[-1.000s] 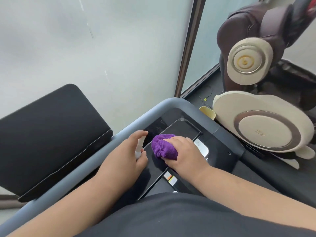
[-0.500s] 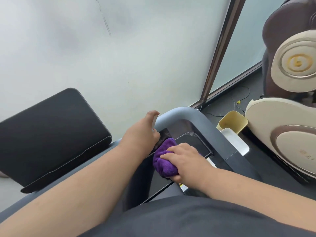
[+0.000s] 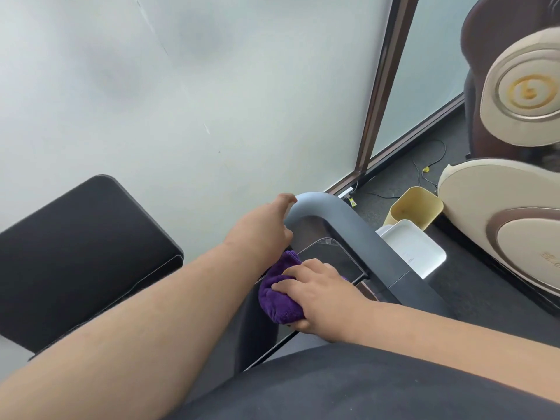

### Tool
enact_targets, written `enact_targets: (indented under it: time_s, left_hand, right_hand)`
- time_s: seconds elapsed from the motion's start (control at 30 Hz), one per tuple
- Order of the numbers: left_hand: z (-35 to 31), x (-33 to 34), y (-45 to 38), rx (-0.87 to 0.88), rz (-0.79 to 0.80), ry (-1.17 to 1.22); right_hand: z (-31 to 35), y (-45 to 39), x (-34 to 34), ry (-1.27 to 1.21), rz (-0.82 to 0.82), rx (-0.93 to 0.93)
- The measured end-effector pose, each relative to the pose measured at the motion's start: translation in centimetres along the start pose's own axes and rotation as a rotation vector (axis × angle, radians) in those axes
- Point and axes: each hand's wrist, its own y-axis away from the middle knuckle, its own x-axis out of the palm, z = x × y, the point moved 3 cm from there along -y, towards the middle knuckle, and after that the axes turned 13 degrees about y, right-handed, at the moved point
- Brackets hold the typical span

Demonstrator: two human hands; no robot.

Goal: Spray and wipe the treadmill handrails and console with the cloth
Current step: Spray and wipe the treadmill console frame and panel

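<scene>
Treadmill console (image 3: 327,262) wiping looks under way, with the grey handrail (image 3: 339,219) seemingly still to do. The right hand (image 3: 321,298) grips a bunched purple cloth (image 3: 278,301) pressed on the console's near edge. The left hand (image 3: 260,228) reaches to the rail's bend, fingers curled; whether it holds a spray bottle cannot be told.
</scene>
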Motion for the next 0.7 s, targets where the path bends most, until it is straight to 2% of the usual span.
enact_targets:
  time_s: [0.23,0.33,0.47,0.57,0.7]
  left_hand:
    - [-4.4,2.5,-1.9,0.126,0.152,-0.044]
    - [-4.9,3.2,-2.4,0.100,0.217,-0.088]
    - [-5.3,3.3,-1.7,0.108,0.206,-0.095]
    - [-6.3,3.1,0.1,0.179,0.215,-0.106]
    - [-8.6,4.1,2.6,0.335,0.260,-0.103]
  right_hand:
    - [0.0,-0.3,-0.5,-0.068,0.151,0.017]
    - [0.0,-0.4,-0.7,-0.059,0.149,0.018]
    - [0.2,-0.4,-0.9,-0.043,0.152,0.014]
    - [0.1,0.0,-1.1,-0.011,0.174,-0.001]
    - [-0.3,2.5,-1.5,-0.086,0.219,0.023]
